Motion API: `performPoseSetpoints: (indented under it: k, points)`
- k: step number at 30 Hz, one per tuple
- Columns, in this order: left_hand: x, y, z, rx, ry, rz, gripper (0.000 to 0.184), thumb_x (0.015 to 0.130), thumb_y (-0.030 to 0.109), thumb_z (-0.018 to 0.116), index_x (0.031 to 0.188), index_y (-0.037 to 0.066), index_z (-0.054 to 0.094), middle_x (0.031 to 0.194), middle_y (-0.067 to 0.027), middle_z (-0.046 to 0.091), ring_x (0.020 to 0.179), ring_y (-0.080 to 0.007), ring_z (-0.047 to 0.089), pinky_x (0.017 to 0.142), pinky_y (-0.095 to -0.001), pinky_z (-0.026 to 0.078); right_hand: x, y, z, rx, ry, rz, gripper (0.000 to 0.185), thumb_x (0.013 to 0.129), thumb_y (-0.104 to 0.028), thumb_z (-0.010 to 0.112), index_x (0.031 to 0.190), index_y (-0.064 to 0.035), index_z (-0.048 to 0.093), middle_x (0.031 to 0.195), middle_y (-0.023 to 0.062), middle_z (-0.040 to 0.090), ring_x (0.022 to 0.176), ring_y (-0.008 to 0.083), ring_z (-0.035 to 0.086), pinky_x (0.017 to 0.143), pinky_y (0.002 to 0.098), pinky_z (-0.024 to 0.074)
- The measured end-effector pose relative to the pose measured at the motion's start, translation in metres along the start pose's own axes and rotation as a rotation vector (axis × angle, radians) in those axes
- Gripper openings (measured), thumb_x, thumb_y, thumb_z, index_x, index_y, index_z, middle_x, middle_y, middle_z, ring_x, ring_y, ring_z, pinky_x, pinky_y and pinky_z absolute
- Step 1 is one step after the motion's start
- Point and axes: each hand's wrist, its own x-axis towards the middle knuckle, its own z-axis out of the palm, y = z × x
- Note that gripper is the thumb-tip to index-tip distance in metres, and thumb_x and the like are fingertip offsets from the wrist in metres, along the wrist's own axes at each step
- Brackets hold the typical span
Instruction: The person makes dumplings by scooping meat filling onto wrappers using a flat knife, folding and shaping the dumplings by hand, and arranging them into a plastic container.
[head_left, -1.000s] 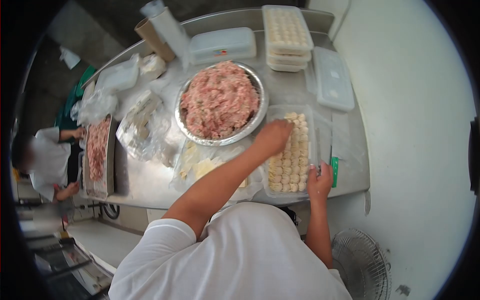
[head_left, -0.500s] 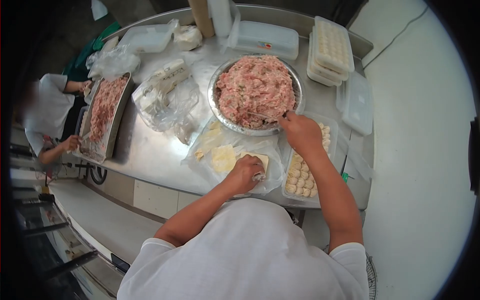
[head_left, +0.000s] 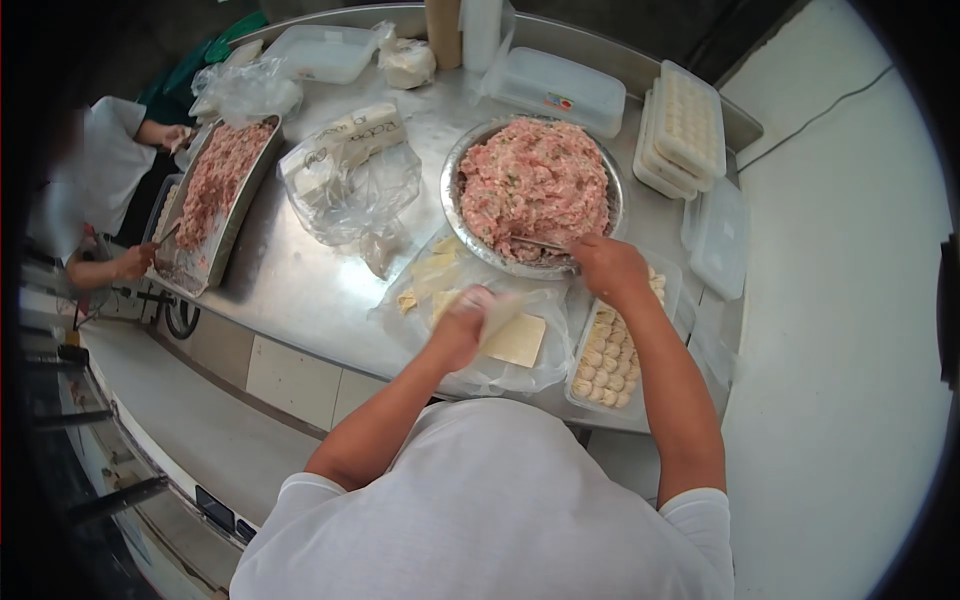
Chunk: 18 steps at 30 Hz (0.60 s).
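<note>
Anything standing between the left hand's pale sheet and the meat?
Only the metal bowl: its near rim lies between the blurred pale sheet in the left hand and the meat. The right hand, holding a thin utensil at the meat, sits right of that path.

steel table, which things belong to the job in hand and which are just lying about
Likely the job's:
meat mixture
metal bowl
thin tool in the right hand
wrapper sheets
dumplings

Likely lying about:
cardboard tube
bagged packet
plastic box
</note>
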Motion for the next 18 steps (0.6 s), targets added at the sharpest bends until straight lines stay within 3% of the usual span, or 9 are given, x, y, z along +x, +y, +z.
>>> performPoseSetpoints:
  k: [2,6,8,14,18]
  points:
    - [-0.001,0.017,-0.018,-0.966,0.138,-0.114,0.022,0.101,0.014,0.053,0.121,0.008,0.058,0.126,-0.0103,0.065,0.122,-0.0276,0.060,0.108,-0.0465,0.046,-0.001,0.000,0.004,0.027,-0.005,-0.066,0.025,0.085,-0.011,0.058,0.106,-0.0154,0.072,0.096,0.0025,0.068,0.084,0.0289,0.068,0.070,0.0437,0.0561]
    - [-0.003,0.037,-0.024,-1.101,0.197,0.037,0.033,0.105,0.026,0.049,0.130,0.005,0.054,0.128,-0.0119,0.063,0.122,-0.0292,0.060,0.109,-0.0484,0.045,-0.014,0.019,0.000,0.223,0.102,-0.181,0.025,0.084,-0.008,0.062,0.105,-0.0143,0.072,0.093,0.0049,0.067,0.081,0.0294,0.067,0.067,0.0424,0.0553]
    - [0.005,0.033,-0.018,-0.831,0.499,-0.221,0.039,0.107,0.029,0.043,0.136,0.004,0.050,0.130,-0.0137,0.061,0.122,-0.0304,0.060,0.110,-0.0476,0.045,-0.021,0.016,-0.003,0.324,0.145,-0.231,0.025,0.082,-0.007,0.064,0.105,-0.0146,0.072,0.091,0.0056,0.066,0.079,0.0293,0.067,0.067,0.0419,0.0549]
    - [0.017,0.041,0.001,-1.073,0.357,-0.318,0.039,0.108,0.027,0.037,0.135,0.001,0.049,0.128,-0.0162,0.060,0.122,-0.0327,0.059,0.109,-0.0508,0.046,-0.052,-0.038,-0.018,0.290,0.154,-0.126,0.024,0.084,-0.007,0.065,0.104,-0.0157,0.074,0.088,0.0061,0.062,0.078,0.0270,0.065,0.065,0.0420,0.0531]
    - [0.020,0.049,-0.002,-1.094,0.400,-0.273,0.041,0.108,0.027,0.038,0.136,-0.001,0.048,0.130,-0.0163,0.060,0.121,-0.0322,0.059,0.109,-0.0492,0.047,-0.049,-0.043,-0.034,0.164,0.040,-0.106,0.024,0.084,-0.009,0.063,0.105,-0.0156,0.074,0.087,0.0085,0.059,0.081,0.0292,0.064,0.068,0.0434,0.0538]
